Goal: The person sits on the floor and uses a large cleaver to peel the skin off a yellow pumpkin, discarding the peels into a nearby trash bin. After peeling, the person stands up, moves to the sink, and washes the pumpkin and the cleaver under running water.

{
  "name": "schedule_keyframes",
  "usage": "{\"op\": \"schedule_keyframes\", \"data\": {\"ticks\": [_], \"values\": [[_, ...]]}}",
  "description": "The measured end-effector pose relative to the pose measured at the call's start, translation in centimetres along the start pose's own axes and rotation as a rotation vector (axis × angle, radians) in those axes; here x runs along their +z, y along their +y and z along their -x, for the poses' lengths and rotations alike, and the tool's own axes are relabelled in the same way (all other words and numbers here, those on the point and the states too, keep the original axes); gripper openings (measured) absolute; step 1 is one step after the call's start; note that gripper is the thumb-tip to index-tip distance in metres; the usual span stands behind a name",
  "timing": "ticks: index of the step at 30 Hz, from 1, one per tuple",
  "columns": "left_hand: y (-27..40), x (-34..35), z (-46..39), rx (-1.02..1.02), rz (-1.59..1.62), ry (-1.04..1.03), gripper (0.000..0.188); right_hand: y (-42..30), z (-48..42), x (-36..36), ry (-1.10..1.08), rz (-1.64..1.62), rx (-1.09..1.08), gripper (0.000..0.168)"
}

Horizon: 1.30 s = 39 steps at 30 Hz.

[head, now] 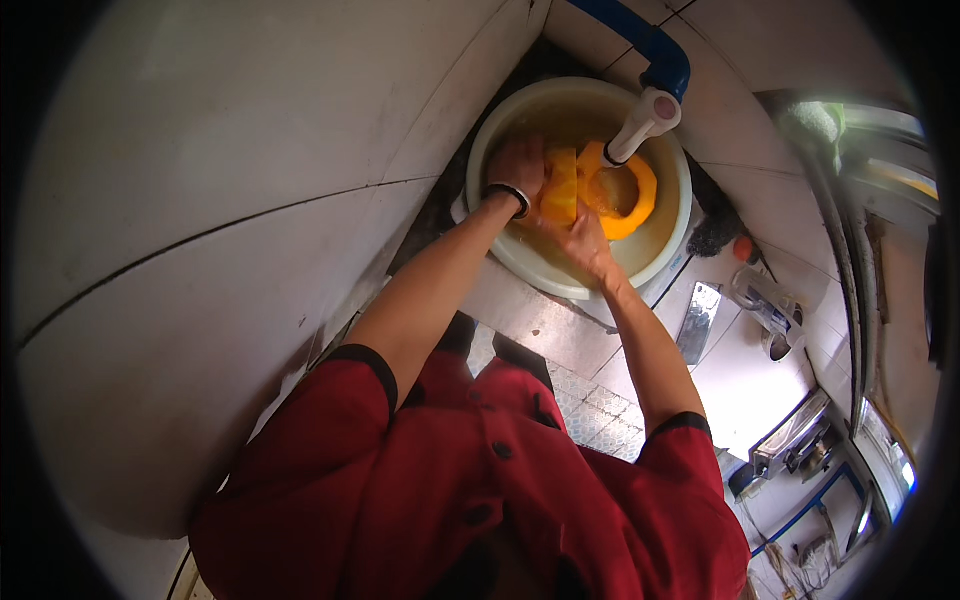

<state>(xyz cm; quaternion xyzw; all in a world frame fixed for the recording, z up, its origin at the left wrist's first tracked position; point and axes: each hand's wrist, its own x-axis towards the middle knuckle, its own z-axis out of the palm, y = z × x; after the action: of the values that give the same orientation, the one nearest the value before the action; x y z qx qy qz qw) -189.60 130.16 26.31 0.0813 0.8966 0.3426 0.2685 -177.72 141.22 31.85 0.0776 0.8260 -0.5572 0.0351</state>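
Note:
A large pale plastic basin (681,202) of cloudy water stands in the corner. In it my left hand (517,171), a dark and white band at its wrist, lies against the left side of an orange pumpkin piece (561,187). My right hand (581,238) is at that piece's lower end, its fingers partly hidden under water and blurred. Touching or close beside that piece on the right, a second, hollowed pumpkin piece (642,196) lies cut side up. Above it hangs the white tap (637,127); no stream is plain to see.
A blue pipe (664,56) feeds the tap. Right of the basin are a dark scouring pad (709,238), a cleaver blade (699,322), an orange-red round thing (743,249) and a clear plastic jug (761,296). Tiled walls (300,135) close in on the left; a window frame is at right.

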Motion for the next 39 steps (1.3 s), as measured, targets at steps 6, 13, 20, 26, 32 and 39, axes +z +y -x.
{"op": "schedule_keyframes", "data": {"ticks": [6,13,20,26,32,39], "values": [[-0.8,2.1,-1.3,-0.442,0.945,-0.201,0.043,-2.4,-2.6,-1.4,0.034,0.327,0.434,0.070],[3.0,0.2,7.5,0.509,-0.092,0.630,0.041,7.4,-8.6,0.2,-0.040,-0.287,0.806,0.067],[0.9,-0.3,1.6,-0.014,0.052,-0.082,0.042,-2.7,-0.3,-4.7,-0.389,0.233,0.133,0.072],[-2.6,3.3,-2.5,-0.499,1.052,-0.318,0.048,4.4,-5.7,-0.1,-0.119,-0.453,0.754,0.056],[2.9,1.2,7.0,0.386,0.100,0.565,0.054,6.7,-6.9,0.2,-0.211,0.049,0.353,0.044],[2.5,-1.1,0.6,0.035,0.316,-0.043,0.050,-0.8,0.9,-3.9,-0.045,0.439,-0.285,0.042]]}}
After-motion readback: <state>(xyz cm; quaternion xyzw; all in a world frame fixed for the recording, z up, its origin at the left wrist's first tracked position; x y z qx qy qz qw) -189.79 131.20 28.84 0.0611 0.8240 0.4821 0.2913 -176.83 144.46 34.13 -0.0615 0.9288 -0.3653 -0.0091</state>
